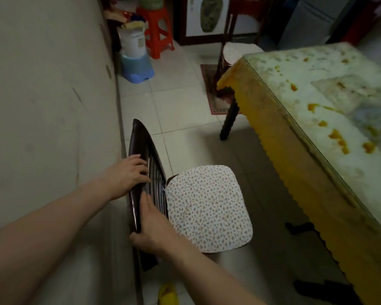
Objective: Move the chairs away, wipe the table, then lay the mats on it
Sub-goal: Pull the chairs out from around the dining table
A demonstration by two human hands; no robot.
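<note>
Right hand (pixel 151 225): nearest the camera, thumb hooked under the lower end of the dark top rail, fingers laid flat along the rail's inner face, gripping it. Left hand (pixel 128 173): higher on the same rail, fingers curled over its edge onto the slats, holding it.

Chair (pixel 139 172): dark wood, slatted back, back rail close against the wall (pixel 42 95), seat facing the table. Seat cushion (pixel 209 208): pale cloth with small floral print, lying on the seat, just beside the right hand.

Table (pixel 317 137): at right, well apart from the held chair, with open floor between. Glass top over a pale cover with orange markings; yellow scalloped skirt hanging along its edge; 1 dark leg visible at the near corner.

Second chair (pixel 229 51): dark wood, white cushion, at the table's far corner, partly hidden by it. Small patterned rug (pixel 209 84): on the floor beneath it.

Red plastic stool (pixel 157 34), white bucket (pixel 133 40) on a blue stool (pixel 136 67): along the far wall.

Yellow slipper (pixel 167 293): at the bottom edge, on the tiled floor.
</note>
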